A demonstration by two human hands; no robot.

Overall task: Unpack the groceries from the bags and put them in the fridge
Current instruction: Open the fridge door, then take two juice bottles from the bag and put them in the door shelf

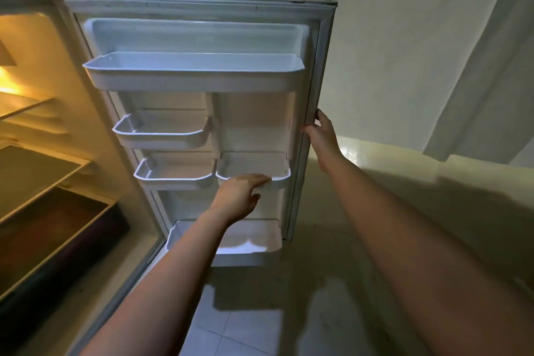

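The fridge door [254, 121] stands wide open in front of me, showing several white door bins with nothing in them. My right hand [322, 133] grips the door's outer edge at mid height. My left hand [239, 193] rests on the front rim of the small lower right bin [281, 175], fingers over the rim and thumb below. At the left is the lit fridge interior [31, 130] with bare glass shelves. No bags or groceries are in view.
A long top bin [193, 74], two small left bins [161, 131] and a bottom bin [260, 240] line the door. A dark drawer [55, 228] sits low in the fridge. A pale curtain [433, 52] hangs behind the door, above the tiled floor [237, 324].
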